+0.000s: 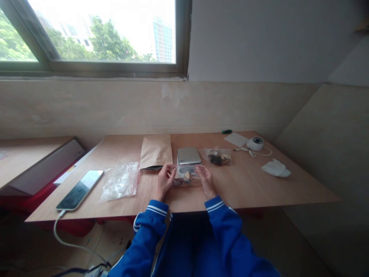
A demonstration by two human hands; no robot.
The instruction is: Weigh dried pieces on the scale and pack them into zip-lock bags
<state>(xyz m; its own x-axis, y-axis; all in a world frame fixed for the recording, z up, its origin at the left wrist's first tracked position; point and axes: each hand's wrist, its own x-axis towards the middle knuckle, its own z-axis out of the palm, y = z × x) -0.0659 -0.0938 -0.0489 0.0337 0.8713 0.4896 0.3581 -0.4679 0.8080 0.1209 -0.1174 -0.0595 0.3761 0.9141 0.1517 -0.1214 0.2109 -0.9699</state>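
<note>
Between my two hands is a clear zip bag (187, 178) with brown and pale dried pieces inside. My left hand (166, 178) pinches its upper left corner, and my right hand (206, 178) pinches the upper right one. Just behind the bag lies a small flat scale (188, 155) with a metal top, its front edge partly covered. A second zip bag (217, 157) of dark and pale pieces rests to the right of the scale. Left of my left hand, a brown paper pouch (156, 151) lies flat with its dark mouth toward me.
Clear empty-looking plastic bags (120, 181) and a phone (80, 190) on a charging cable lie at the left. On the right are a white round camera (255, 143) with its cable, a white paper sheet (239, 139), a green-capped item (227, 132) and a crumpled white tissue (276, 168).
</note>
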